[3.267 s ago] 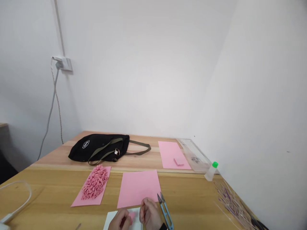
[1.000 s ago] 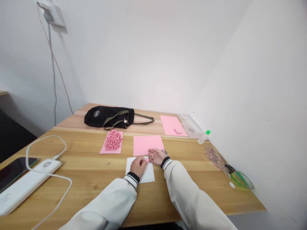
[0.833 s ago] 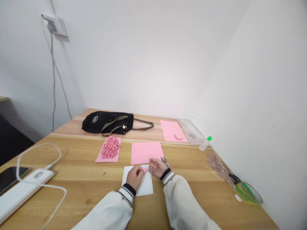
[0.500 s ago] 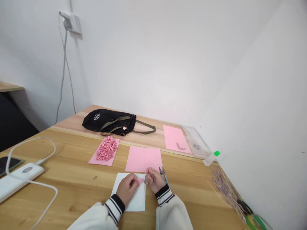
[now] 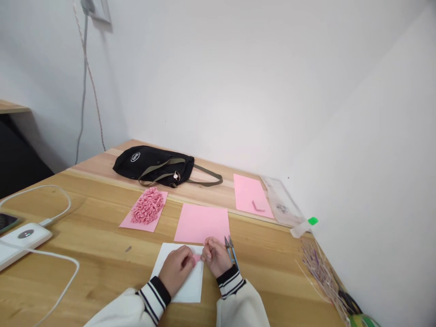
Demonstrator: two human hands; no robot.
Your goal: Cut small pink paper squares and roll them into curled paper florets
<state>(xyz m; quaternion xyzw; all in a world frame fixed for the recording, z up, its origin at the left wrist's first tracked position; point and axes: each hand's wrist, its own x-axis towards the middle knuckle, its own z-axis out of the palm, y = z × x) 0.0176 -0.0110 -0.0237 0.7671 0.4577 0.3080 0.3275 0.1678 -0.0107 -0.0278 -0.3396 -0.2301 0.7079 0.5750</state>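
Observation:
Over a white sheet (image 5: 189, 288), my left hand (image 5: 176, 269) is closed, pinching a small pink piece (image 5: 196, 259) between thumb and fingertips. My right hand (image 5: 216, 256) is closed at the piece's right side, its fingertips meeting or nearly meeting it; whether they grip anything is too small to tell. A pink sheet (image 5: 202, 222) lies just beyond both hands. Right of my right hand are small blue-handled snips (image 5: 231, 250), partly hidden by it. To the left, a heap of pink curled pieces (image 5: 148, 206) rests on a smaller pink sheet.
A black bag (image 5: 153, 165) lies near the wall. At the back right are another pink sheet (image 5: 250, 193) and a clear plastic sleeve (image 5: 281, 200). Thin wires (image 5: 318, 268) lie at the right edge. A white power strip (image 5: 23, 243), cable and phone (image 5: 7, 221) are at left.
The view has shifted slightly. My right hand has moved a little left, closer to the pink piece and my left hand. The left hand still pinches the piece.

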